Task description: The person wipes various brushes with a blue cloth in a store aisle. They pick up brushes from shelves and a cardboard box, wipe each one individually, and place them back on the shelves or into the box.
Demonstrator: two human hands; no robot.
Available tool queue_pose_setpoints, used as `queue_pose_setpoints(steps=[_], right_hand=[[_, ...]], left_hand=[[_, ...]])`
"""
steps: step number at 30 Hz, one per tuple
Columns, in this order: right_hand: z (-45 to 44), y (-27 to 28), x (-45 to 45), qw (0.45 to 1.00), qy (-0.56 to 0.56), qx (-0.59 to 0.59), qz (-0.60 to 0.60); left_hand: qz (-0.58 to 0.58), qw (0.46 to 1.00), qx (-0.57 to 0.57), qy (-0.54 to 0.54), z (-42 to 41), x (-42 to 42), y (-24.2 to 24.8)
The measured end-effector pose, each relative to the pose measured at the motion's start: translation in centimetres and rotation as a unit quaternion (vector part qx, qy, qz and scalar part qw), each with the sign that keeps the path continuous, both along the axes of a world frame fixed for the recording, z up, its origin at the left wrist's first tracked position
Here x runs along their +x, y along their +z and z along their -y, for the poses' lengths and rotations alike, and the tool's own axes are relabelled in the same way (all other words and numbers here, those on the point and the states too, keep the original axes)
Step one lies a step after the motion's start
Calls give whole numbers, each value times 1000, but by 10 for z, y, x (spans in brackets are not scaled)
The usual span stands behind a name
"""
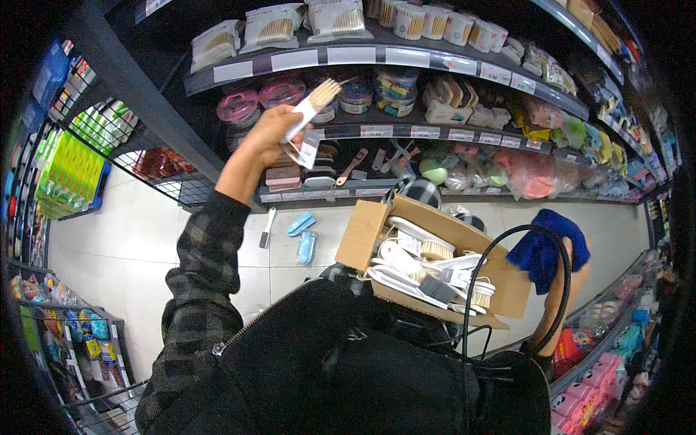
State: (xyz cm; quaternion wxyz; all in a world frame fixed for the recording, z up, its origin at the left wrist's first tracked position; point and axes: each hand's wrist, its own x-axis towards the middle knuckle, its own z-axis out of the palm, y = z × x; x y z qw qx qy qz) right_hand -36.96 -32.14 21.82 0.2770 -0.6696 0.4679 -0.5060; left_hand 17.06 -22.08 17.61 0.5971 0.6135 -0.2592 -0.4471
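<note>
My left hand [272, 130] is raised at the shelf, its fingers closed around a white brush [312, 106] with tan bristles at the top. A printed tag [309, 149] hangs below that hand. On the right, a dark blue cloth [549, 247] is bunched in my right hand [573, 261], which is partly hidden by the cloth and a black cable [473, 293]. Before me is an uncovered cardboard box [361, 234] with its flaps spread. Several white brushes [402, 274] lie jumbled in it, some with tan bristles, one with grey.
Shelves ahead hold cotton swabs [410, 22], lidded tubs [397, 92] and more brushes [321, 176]. On the tiled floor [136, 228] lie a white-handled brush [267, 228] and two blue brush-like items [306, 247]. Wire racks [92, 348] stand left; pink goods [587, 386] sit right.
</note>
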Motion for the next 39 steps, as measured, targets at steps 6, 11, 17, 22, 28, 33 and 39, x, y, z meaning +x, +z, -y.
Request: queue_pose_setpoints(steps=[6, 11, 17, 22, 28, 33, 39], right_hand=[[-4, -26, -30, 986, -77, 64, 135], [-11, -3, -37, 942, -204, 13, 265], [-35, 42, -40, 903, -257, -16, 344], [-31, 32, -46, 898, -270, -11, 348], [-31, 18, -78, 910, -134, 63, 387], [-35, 10, -70, 920, -175, 15, 349], [-46, -12, -77, 918, -63, 82, 382]], left_hand=[[56, 997, 52, -18, 66, 76, -39], [302, 946, 109, 42, 150, 111, -72], [468, 867, 166, 44, 187, 104, -102], [603, 781, 154, 55, 182, 102, -122], [633, 772, -33, 42, 142, 16, -36], [299, 808, -170, -478, 51, -139, 54], [576, 522, -1, -630, 17, -233, 45]])
